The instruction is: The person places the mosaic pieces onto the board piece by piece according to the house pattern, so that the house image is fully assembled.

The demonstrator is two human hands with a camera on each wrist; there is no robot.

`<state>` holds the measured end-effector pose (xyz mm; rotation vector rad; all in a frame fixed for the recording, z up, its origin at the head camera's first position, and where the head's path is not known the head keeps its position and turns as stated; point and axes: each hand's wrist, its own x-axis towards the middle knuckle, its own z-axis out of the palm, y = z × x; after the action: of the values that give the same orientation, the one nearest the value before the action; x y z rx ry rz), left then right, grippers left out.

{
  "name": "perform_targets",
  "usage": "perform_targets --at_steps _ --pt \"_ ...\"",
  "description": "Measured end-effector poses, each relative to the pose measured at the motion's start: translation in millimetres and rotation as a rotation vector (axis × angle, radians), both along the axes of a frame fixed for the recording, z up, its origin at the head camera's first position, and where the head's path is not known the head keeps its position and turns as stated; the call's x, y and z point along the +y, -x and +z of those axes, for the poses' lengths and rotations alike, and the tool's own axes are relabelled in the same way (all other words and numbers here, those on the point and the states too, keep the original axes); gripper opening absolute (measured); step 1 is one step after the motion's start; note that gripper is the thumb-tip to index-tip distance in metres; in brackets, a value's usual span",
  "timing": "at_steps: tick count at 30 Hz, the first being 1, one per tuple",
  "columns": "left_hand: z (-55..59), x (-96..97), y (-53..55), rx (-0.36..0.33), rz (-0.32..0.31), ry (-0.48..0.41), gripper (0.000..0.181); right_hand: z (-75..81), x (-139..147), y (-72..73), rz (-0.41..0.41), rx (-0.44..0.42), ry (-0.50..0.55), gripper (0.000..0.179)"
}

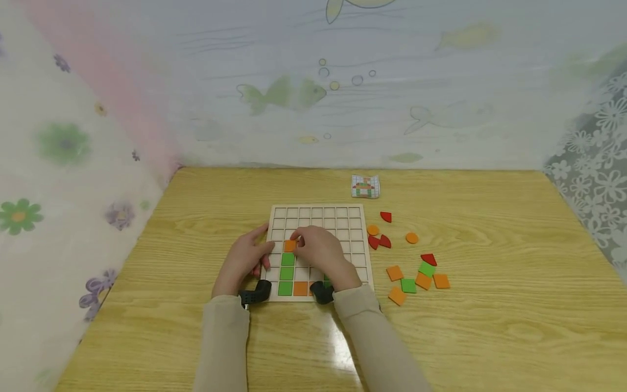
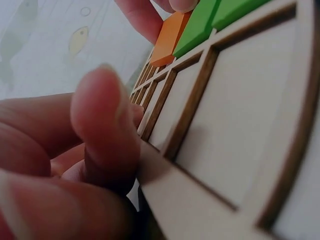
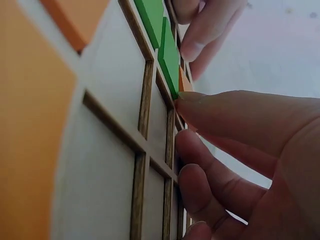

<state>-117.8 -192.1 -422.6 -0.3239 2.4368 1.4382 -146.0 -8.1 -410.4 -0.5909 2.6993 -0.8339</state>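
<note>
A wooden grid board [image 1: 303, 215] lies on the table. In its left part, several green square tiles [image 1: 286, 273] form a column. My right hand [image 1: 320, 250] reaches over the board and pinches an orange square tile [image 1: 290, 246] at the top of this column. The left wrist view shows the same orange tile [image 2: 170, 40] tilted beside a green tile [image 2: 197, 30], with fingertips at its edges. My left hand [image 1: 241, 260] rests against the board's left edge, its thumb [image 2: 107, 115] close to the rim. In the right wrist view, my right thumb [image 3: 215, 110] partly hides the orange tile.
Loose orange square tiles [image 1: 441, 281], green squares [image 1: 409, 285], red quarter-round pieces [image 1: 386, 216] and orange discs [image 1: 412, 238] lie right of the board. Behind it is a small pattern card [image 1: 365, 187]. Orange tiles [image 1: 300, 288] sit in the front row. A decorated wall [image 1: 294, 120] borders the table.
</note>
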Motion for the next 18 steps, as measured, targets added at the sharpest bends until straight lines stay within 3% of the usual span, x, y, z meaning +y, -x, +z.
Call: perform_targets --at_steps 11,18 --pt "-0.7 1.1 1.5 -0.009 0.006 0.021 0.056 -0.4 0.8 -0.5 0.007 0.021 -0.011 0.023" --pt "-1.5 -1.3 2.1 0.003 -0.011 0.014 0.056 1.0 5.6 0.6 0.012 -0.010 0.050 0.025"
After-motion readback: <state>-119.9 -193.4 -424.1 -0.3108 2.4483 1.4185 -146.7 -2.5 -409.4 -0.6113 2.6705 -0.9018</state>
